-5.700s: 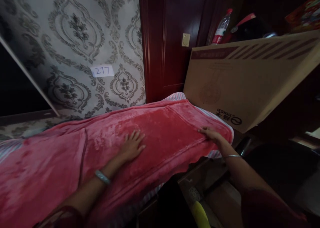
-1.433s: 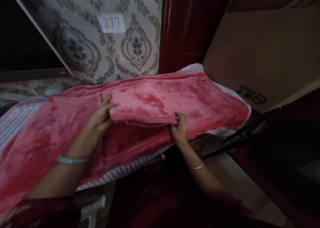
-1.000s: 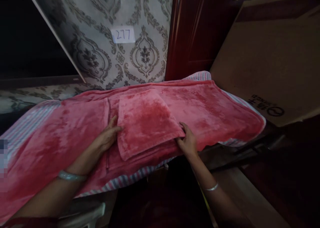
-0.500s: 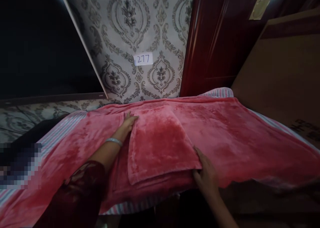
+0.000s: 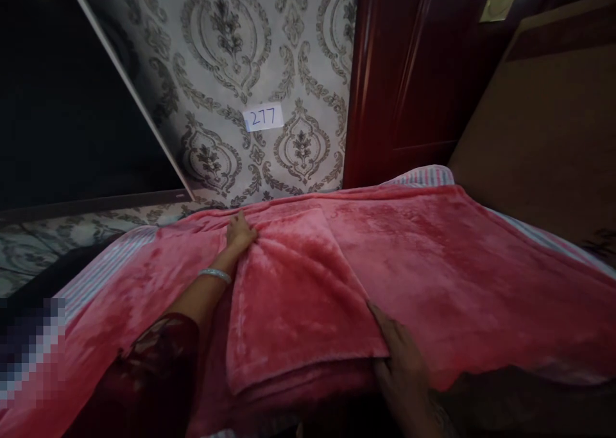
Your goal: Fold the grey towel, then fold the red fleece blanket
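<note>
A pink fleece blanket (image 5: 447, 265) is spread over a striped sheet (image 5: 423, 175). One flap of the blanket (image 5: 293, 290) lies folded back on top, in the middle. My left hand (image 5: 239, 234) is at the flap's far left corner, its fingers closed on the edge. My right hand (image 5: 402, 354) rests at the flap's near right corner with the fingers pressed against the fabric edge. A bracelet (image 5: 215, 274) circles my left wrist.
Patterned wallpaper with a paper label "277" (image 5: 262, 117) is behind. A dark red wooden door (image 5: 409, 79) stands at the right of it, and a large cardboard box (image 5: 543, 124) leans at the far right. A dark screen (image 5: 62, 104) fills the upper left.
The flap was lifted and laid flat over the blanket. My left hand has moved up to its far corner and my right hand has stayed at the near corner. The camera has moved closer.
</note>
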Demonstrator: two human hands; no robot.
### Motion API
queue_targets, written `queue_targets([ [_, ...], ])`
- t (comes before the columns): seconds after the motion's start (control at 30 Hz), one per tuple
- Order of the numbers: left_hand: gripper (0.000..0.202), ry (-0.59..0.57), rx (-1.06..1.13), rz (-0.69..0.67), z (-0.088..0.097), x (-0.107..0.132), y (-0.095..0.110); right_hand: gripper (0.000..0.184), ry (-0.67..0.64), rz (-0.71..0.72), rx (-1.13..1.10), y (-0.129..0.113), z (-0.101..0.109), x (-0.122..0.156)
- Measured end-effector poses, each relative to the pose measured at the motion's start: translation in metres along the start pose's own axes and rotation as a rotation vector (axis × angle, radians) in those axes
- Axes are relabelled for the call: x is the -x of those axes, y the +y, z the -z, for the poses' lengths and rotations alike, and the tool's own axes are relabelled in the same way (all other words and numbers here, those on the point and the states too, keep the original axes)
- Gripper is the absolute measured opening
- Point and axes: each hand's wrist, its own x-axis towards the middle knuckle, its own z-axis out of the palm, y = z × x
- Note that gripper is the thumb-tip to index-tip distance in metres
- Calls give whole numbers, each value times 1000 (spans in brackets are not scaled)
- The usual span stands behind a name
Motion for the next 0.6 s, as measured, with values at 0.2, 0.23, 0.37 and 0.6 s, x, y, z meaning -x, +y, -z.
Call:
queue_targets([
  [0.2, 40, -291, -304, -378, -57, -16, 75, 84, 15, -4, 17, -1, -3, 4],
  [0.23, 38, -339, -305, -381, -70, -21, 86, 85, 13, 1, 25, 0, -3, 5],
  [0.37, 41, -487, -314, -341, -110, -48, 114, 90, -12, 55, 83, 4, -2, 6],
  [0.6, 34, -493, -293, -305, -142, -60, 111, 89, -56, -13, 46, 1, -2, 10],
])
